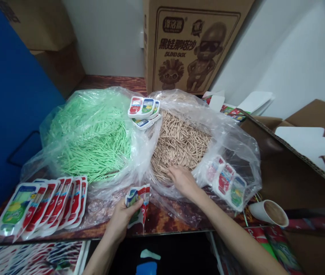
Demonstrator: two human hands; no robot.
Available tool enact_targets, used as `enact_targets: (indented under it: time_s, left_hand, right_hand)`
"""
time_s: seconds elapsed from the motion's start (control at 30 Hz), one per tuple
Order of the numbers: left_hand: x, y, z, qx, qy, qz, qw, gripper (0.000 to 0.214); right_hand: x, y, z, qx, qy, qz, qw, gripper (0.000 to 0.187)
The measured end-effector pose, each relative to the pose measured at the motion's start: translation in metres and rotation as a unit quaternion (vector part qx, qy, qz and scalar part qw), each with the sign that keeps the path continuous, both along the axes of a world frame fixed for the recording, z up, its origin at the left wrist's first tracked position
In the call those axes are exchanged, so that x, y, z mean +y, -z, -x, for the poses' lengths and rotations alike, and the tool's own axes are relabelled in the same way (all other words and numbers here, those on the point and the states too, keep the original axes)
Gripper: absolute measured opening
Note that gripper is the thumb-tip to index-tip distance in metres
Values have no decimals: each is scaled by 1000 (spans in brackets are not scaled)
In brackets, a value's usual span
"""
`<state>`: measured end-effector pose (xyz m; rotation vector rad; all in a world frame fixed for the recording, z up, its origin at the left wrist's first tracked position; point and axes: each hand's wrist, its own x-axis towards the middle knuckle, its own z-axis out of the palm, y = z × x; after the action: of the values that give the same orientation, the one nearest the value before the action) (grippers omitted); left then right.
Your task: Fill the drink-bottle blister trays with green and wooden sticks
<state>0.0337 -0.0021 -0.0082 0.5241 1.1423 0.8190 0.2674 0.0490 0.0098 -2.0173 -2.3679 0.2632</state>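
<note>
My left hand is closed on a folded red, white and green printed card pack, thumb across its front, above the table's front edge. Past it, my right hand reaches into an open plastic bag with its fingers curled at the near edge of a heap of thin brown sticks; the fingertips are partly hidden. Left of that heap lies a clear bag of bright green sticks. A row of printed packs leans overlapped at the table's left front.
Small printed packs lie between the bags; more lie under plastic at right. A paper cup lies tilted near the right edge. A large carton stands behind; an open carton is at right. A blue panel borders the left.
</note>
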Motion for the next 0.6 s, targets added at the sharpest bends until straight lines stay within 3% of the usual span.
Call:
enact_targets:
  time_s: [0.3,0.47,0.6]
  left_hand:
    - [41,-10,-58,-17,-49,-42,998,34]
    - [42,-25,-43,-35,-58,-100,993,32]
    - [36,-30,-23,0,-48,-111,993,29]
  right_hand:
    - [-7,-7,27,-83,-4,19,996,25]
    - [2,-13,26,-29,-11,81,996,24]
    - [3,-11,18,14,-1,85,996,21]
